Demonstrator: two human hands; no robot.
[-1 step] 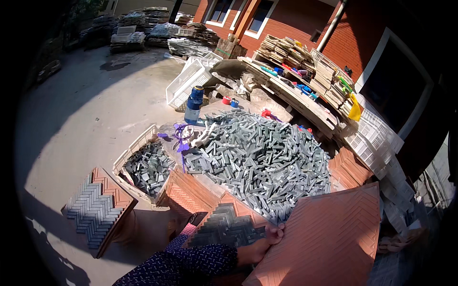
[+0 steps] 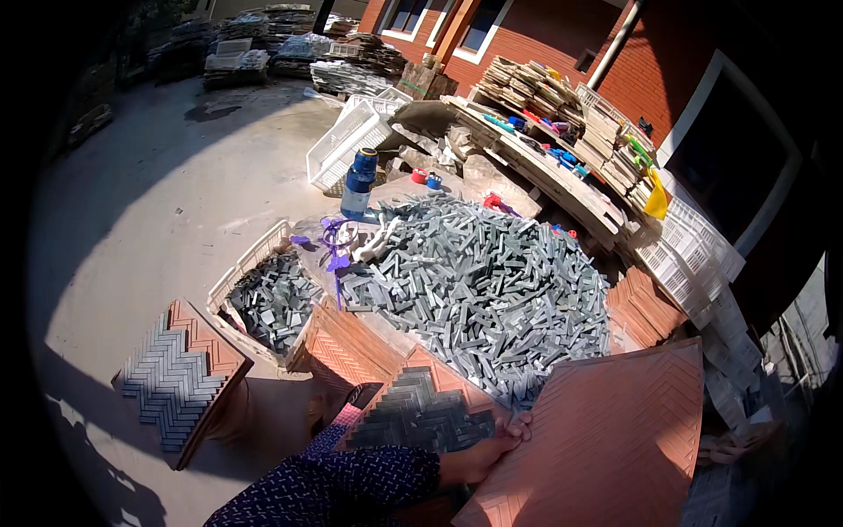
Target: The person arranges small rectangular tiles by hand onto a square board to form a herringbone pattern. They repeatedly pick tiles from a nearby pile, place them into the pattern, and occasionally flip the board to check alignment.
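My left hand [image 2: 492, 450], below a dark blue patterned sleeve, grips the left edge of an orange herringbone mould tray [image 2: 597, 422] with bent fingers. The tray is tilted, and no strips show on its grooved face. Beside its right edge a brownish shape [image 2: 738, 443] lies in shadow; whether it is my right hand, I cannot tell. Just left of my left hand, a second orange mould tray [image 2: 470, 397] is partly filled with dark grey strips. Beyond both trays spreads a large heap of grey-green stone strips [image 2: 483, 290].
A crate [image 2: 219, 303] of small dark pieces stands left of the heap. A partly filled mould [image 2: 176, 378] lies further left. A blue bottle [image 2: 356, 186] and purple scissors-like item [image 2: 337, 250] sit behind. Stacked boards [image 2: 536, 97] and white crates [image 2: 694, 246] line the right.
The view shifts slightly. My left hand stays on the edge of the orange mould tray, and little else differs.
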